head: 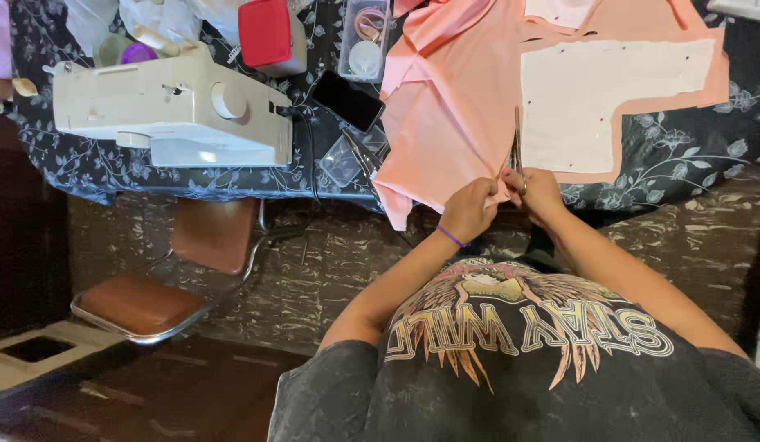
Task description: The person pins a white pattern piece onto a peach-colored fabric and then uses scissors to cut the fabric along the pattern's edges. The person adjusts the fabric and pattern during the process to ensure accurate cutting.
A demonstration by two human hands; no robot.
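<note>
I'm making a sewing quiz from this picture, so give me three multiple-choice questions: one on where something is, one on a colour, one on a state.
1. Where is the sewing machine?
A. On the table, left of the fabric
B. On the chair
C. On the floor

2. What colour is the fabric being cut?
A. Blue
B. Peach pink
C. Green

3. What is the right hand doing?
A. Resting empty
B. Holding a phone
C. Holding scissors at the fabric

Answers:
1. A, it stands on the floral table cover, left of the fabric.
2. B, the cloth under the white pattern piece is peach pink.
3. C, its fingers grip the scissors while the left hand pinches the fabric edge.
</note>
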